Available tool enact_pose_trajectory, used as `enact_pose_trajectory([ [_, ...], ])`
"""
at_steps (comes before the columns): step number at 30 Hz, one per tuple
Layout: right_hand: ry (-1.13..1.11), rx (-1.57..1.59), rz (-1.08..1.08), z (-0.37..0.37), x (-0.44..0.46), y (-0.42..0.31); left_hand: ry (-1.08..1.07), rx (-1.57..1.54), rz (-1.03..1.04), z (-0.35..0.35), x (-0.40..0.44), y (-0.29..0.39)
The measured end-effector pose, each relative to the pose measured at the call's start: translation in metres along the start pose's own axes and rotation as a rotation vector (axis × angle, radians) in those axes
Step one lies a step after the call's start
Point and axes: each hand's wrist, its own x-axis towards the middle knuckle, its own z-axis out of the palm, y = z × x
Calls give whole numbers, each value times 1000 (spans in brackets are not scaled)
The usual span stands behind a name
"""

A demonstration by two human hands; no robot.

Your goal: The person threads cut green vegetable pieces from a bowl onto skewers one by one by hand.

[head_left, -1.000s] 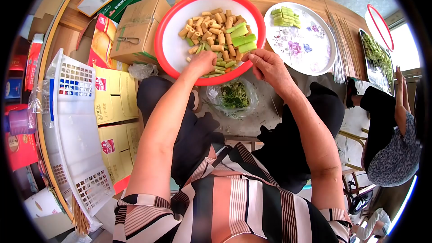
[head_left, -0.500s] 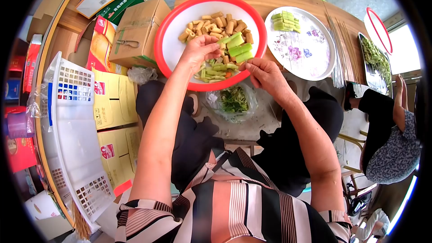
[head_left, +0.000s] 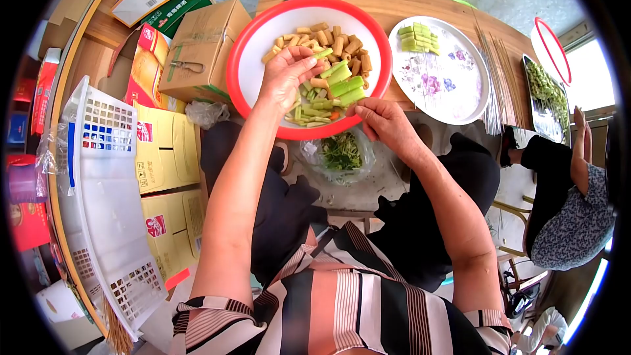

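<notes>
My left hand [head_left: 288, 77] is over the red-rimmed white basin [head_left: 246, 66], its thumb and fingers pinched on a small pale-green stem piece [head_left: 323, 53]. At the basin's near right rim, my right hand [head_left: 386, 123] is closed at the lower end of a skewer of green stem pieces [head_left: 343, 84]. The thin stick itself hardly shows. Brown tube-shaped pieces [head_left: 338, 45] fill the basin's far side. Loose green strips [head_left: 312, 113] lie at its near side, with a bit of orange among them.
To the right, a flowered white plate [head_left: 430, 102] carries skewered green pieces [head_left: 419, 38]. Bare skewers [head_left: 506, 82] and a tray of greens [head_left: 547, 92] lie beyond. A bag of leaves [head_left: 342, 151] is below the basin. Cartons [head_left: 207, 46] stand left; another person [head_left: 572, 217] sits right.
The basin and plate appear slightly lower in view. My left hand stays pinched near the top of the green pieces; my right hand keeps its hold at the lower end.
</notes>
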Motion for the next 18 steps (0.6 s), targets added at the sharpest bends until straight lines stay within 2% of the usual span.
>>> enact_pose_trajectory([
  [18,9,2,5,5,2,1,-15,-39,47,4,-1,1],
])
